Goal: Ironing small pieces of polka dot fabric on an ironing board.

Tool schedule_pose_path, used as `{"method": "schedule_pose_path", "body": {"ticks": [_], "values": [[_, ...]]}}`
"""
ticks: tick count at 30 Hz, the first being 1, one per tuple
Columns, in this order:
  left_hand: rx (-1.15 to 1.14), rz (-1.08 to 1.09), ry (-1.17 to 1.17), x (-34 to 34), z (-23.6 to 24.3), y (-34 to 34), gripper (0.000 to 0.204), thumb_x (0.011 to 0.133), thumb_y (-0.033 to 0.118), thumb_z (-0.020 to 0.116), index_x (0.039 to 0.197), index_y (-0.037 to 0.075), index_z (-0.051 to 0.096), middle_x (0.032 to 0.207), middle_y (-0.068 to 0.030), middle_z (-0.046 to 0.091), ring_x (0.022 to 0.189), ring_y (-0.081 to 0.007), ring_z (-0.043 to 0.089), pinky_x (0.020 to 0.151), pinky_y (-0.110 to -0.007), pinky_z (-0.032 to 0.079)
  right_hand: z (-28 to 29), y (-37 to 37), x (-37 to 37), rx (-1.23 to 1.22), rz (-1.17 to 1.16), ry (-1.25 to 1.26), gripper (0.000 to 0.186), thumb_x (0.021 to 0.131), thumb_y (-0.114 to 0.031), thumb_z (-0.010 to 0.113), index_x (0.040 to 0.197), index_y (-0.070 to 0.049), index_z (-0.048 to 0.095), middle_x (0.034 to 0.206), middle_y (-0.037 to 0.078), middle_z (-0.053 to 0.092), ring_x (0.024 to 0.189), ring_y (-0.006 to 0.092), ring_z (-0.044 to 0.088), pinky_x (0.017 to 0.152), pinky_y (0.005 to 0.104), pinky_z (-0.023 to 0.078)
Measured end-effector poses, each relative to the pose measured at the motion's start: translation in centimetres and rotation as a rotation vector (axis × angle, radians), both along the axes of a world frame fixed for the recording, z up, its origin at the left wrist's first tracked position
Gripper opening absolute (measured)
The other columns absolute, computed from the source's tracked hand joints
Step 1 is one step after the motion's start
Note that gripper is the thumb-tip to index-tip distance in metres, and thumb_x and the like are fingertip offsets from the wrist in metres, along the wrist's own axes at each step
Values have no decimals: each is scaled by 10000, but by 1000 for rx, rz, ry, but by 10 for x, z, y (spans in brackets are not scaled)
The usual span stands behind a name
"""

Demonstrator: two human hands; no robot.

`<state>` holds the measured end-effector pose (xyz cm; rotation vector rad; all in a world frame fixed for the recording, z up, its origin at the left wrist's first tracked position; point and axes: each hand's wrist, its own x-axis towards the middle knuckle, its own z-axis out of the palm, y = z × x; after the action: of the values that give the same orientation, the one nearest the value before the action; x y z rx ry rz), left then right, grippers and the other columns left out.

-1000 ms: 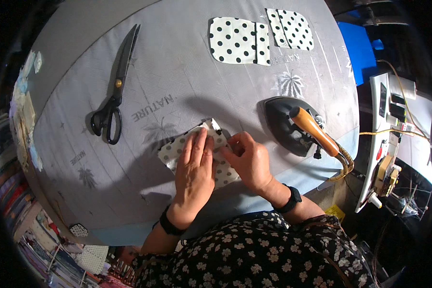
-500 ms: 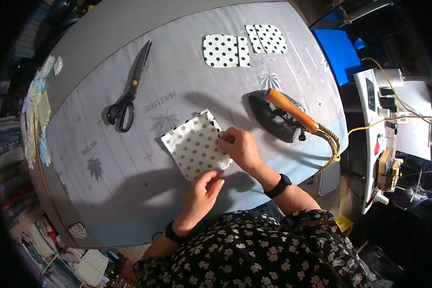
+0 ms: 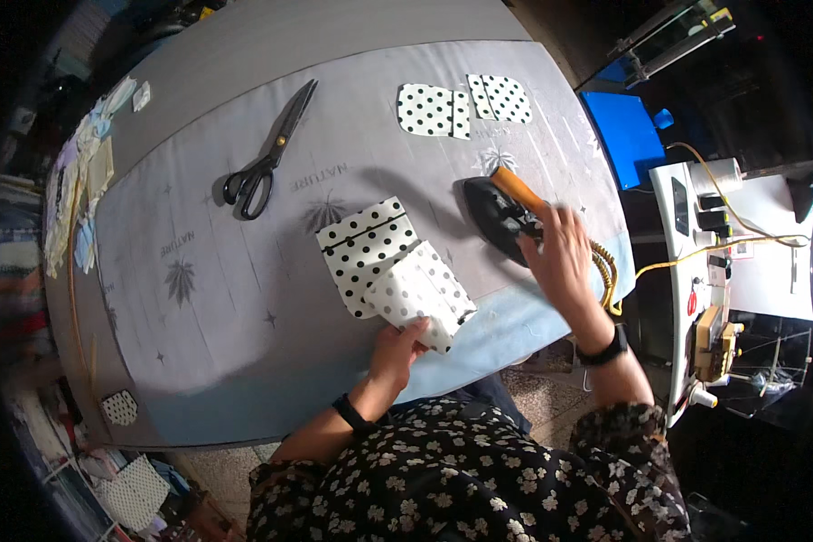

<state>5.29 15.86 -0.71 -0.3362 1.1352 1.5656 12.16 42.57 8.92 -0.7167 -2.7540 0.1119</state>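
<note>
A white polka-dot fabric piece (image 3: 366, 248) with a seamed band lies on the grey padded board (image 3: 208, 316). A paler folded dotted piece (image 3: 420, 289) overlaps it; I cannot tell if they are joined. My left hand (image 3: 397, 352) pinches the folded piece's lower edge between thumb and fingers. My right hand (image 3: 558, 257), fingers apart and slightly bent, hovers at or touches the back end of the black iron (image 3: 486, 212) with its wooden handle (image 3: 510, 185); contact is unclear.
Black shears (image 3: 260, 176) lie at left. Two dotted pieces (image 3: 429, 110) (image 3: 506, 99) lie at the back. Scraps (image 3: 99, 154) line the left edge. A blue panel (image 3: 619, 135), a white machine (image 3: 682, 208) with thread cones and the iron's yellow cord (image 3: 605, 280) are at right.
The dotted fabric now shows its bold-dot side, with a folded part over it. My right hand has left the fabric and moved right to the iron; my left hand now grasps the fold.
</note>
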Motion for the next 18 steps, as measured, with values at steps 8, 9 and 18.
{"method": "schedule_pose_path", "body": {"ticks": [8, 9, 18], "values": [[77, -7, 563, 29, 45, 69, 235, 900, 98, 691, 1094, -22, 632, 1018, -69, 671, 943, -155, 626, 823, -308, 501, -43, 91, -32, -327, 134, -257, 377, 868, -187, 626, 1190, -13, 535, 826, 186, 675, 781, 391, 664, 692, 465, 531], [64, -13, 610, 25, 57, 83, 240, 896, 108, 699, 1083, -27, 633, 1007, -74, 669, 937, -162, 627, 819, -315, 501, -39, 92, -36, -337, 121, -351, 396, 871, -191, 629, 1205, -3, 529, 812, 183, 674, 765, 386, 665, 673, 460, 529], [346, -231, 653, -10, 104, 199, 360, 859, 177, 735, 1157, -4, 647, 1069, -75, 702, 1004, -159, 642, 874, -316, 522, -42, 212, 82, -47, 35, -516, 514, 916, -241, 607, 1288, 86, 468, 692, 99, 635, 612, 252, 649, 491, 353, 506]]}}
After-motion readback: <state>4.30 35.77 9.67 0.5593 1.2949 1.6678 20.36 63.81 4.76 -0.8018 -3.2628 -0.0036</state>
